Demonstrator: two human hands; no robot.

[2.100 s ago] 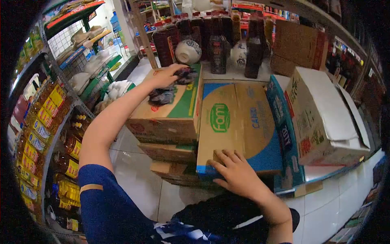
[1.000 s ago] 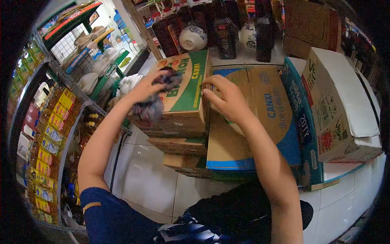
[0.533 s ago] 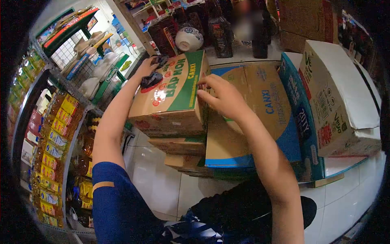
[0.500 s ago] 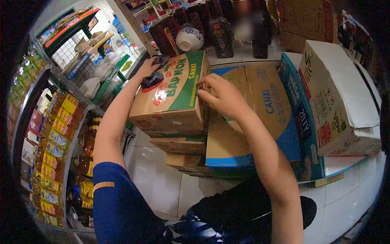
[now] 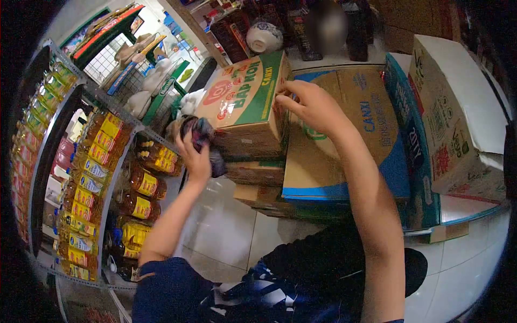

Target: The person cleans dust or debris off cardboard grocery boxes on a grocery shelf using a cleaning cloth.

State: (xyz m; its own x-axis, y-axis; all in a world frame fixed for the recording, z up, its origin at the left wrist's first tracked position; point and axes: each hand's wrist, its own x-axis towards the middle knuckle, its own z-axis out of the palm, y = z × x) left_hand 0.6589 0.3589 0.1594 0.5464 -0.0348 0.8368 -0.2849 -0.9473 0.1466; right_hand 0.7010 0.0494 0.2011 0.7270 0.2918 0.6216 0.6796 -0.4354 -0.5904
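Observation:
My left hand (image 5: 195,161) is closed around a crumpled dark plastic bag (image 5: 200,133), just off the near left corner of a green and brown carton (image 5: 237,99) marked BAP NON. The carton lies flat on top of other boxes. My right hand (image 5: 307,102) is at the carton's right edge, its fingers bent and drawn together; whether they hold anything is too small to make out. Beneath my right forearm lies a wide brown and blue carton (image 5: 347,161) marked CANXI.
Shelves of yellow-labelled oil bottles (image 5: 89,188) stand at the left. A white patterned bowl (image 5: 264,37) sits behind the carton. At the right are a teal box (image 5: 412,145) and a tall white box (image 5: 458,124). White floor tiles (image 5: 223,231) show below.
My left hand has lifted the dark bag off the carton's top and moved it down, past the carton's left side. My right hand stays by the right edge. The whole view has shifted slightly.

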